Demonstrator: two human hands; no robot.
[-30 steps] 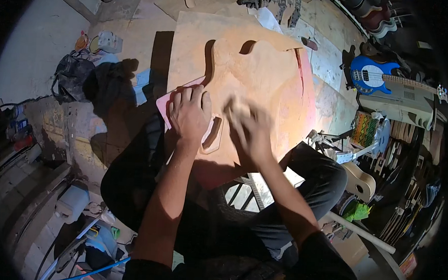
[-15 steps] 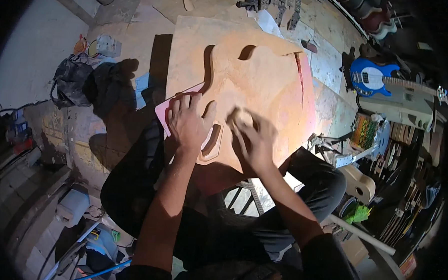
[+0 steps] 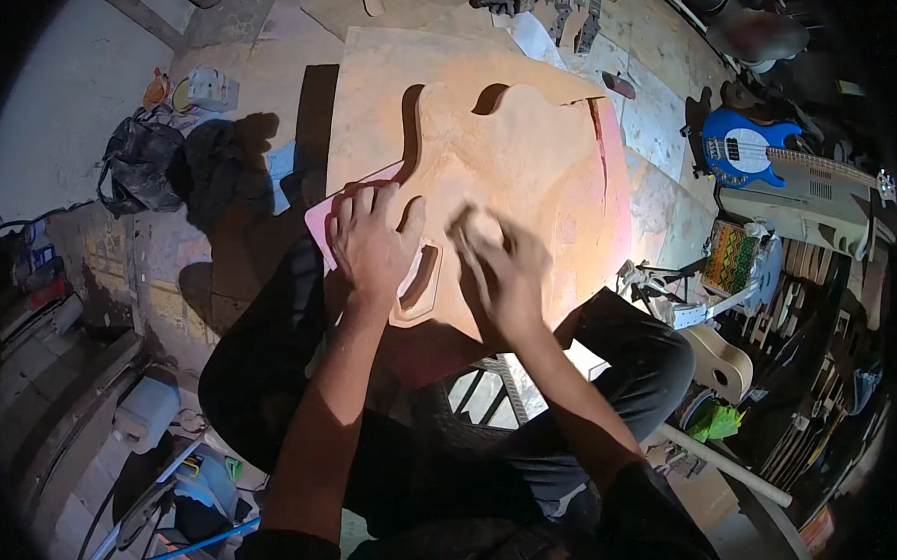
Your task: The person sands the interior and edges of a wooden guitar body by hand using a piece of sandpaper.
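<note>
A bare wooden guitar body [image 3: 535, 144] with two horns and a routed cavity lies flat on a worn board [image 3: 371, 96] before me. My left hand [image 3: 372, 242] rests with fingers spread on the body's left edge, beside the elongated cavity [image 3: 425, 279]. In my right hand [image 3: 509, 273] is a small pale sanding block [image 3: 484, 227], pressed to the middle of the body's face. Motion blurs the block and fingertips, and the block's underside is hidden.
A pink-edged sheet [image 3: 319, 219] sticks out under the body's left side. At right are a blue bass guitar [image 3: 744, 150], an acoustic guitar body [image 3: 717, 364] and stacked wood pieces. A black bag [image 3: 141, 162] sits at left, a plastic jug [image 3: 147, 412] at lower left.
My right hand and the sanding block have shifted very slightly up over the wood, still blurred. My left hand stays in place on the body. The whole view has drifted a little.
</note>
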